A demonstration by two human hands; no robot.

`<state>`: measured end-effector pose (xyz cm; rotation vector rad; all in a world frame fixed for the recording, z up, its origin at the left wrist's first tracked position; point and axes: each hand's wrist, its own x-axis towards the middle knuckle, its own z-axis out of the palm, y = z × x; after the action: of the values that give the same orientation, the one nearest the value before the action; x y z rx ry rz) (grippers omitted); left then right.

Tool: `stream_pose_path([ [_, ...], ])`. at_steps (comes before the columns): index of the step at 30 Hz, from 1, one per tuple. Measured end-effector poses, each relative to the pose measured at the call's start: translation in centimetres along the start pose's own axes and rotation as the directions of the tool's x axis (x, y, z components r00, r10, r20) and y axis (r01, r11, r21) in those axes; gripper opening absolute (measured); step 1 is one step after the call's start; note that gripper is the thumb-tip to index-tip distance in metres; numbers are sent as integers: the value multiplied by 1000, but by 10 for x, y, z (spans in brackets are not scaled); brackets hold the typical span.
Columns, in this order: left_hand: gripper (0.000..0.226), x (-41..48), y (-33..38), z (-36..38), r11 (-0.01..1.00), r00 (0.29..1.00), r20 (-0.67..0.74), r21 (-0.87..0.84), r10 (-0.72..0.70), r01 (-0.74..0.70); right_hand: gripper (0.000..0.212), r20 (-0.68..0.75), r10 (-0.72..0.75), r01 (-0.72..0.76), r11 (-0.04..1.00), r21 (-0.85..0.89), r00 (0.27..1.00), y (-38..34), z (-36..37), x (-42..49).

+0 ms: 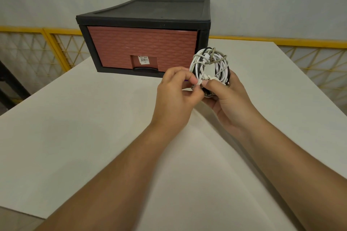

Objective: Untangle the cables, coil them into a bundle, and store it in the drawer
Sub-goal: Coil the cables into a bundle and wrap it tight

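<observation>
A coil of white, black and grey cables (216,62) is held upright above the table, just right of the drawer unit. My right hand (229,99) grips the bottom of the coil from below, fingers curled round it. My left hand (176,95) pinches a white cable end at the coil's lower left side. The drawer unit (142,20) is a black plastic frame with one brick-patterned reddish drawer (142,47), which is closed; a barcode sticker sits above its black handle recess (145,70).
The white table (93,127) runs out to edges at the left and right. A yellow mesh fence (47,47) stands behind it on both sides, with a grey wall beyond. A dark object sits at the far left.
</observation>
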<state>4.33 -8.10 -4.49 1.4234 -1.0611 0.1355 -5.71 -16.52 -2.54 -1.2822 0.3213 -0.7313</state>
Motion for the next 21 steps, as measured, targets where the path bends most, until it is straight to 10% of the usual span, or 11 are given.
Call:
stream_pose_path([
  [21,7,6,7,-8,993,998,2,107,-59,58,56,-98,-20,27,997,74,995,9,19,-3],
])
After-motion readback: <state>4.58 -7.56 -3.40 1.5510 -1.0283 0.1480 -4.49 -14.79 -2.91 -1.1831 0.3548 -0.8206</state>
